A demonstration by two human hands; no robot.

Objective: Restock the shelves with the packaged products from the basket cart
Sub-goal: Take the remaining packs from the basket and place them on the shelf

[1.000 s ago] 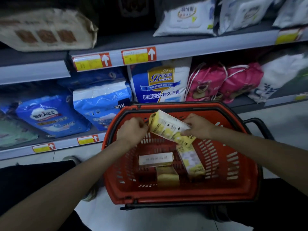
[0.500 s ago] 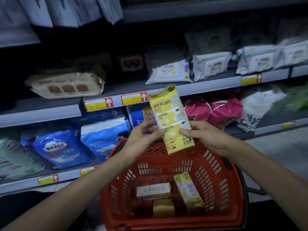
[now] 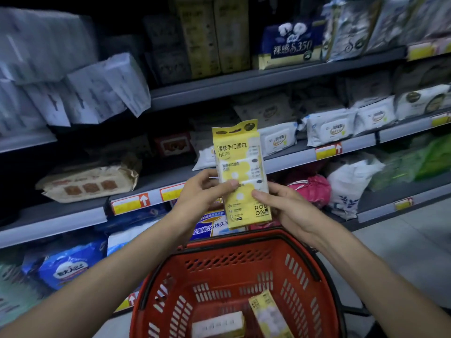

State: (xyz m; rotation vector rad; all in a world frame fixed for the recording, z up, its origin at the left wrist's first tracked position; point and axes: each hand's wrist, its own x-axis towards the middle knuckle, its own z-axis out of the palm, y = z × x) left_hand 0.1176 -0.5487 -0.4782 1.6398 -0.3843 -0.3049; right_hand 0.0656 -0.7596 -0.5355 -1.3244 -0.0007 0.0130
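You hold the pack (image 3: 238, 167) upright in the air above the far rim of the basket (image 3: 234, 240), its printed face turned toward you. That likely lets you read the label and match it against the goods on the shelf (image 3: 292, 159) behind it. It is clear of the basket and not yet on any shelf.

Your left hand (image 3: 200, 196) grips the pack's left edge at mid height, thumb across the front and fingers curled behind. Your right hand (image 3: 292, 211) grips the lower right edge the same way, thumb on the front. Two hands on opposite edges keep the soft pack flat and steady.

Just behind and to the right of it, white wipes (image 3: 278, 140) lie in a row on the shelf, a likely home for it. In the basket a second yellow pack (image 3: 268, 315) and a pale box (image 3: 217, 324) wait on the near floor, so the restocking looks partly done.

Against half a second ago, the pack stands higher and straighter, your grip is much the same, and the view tips up, so higher shelves show and the basket sits lower.
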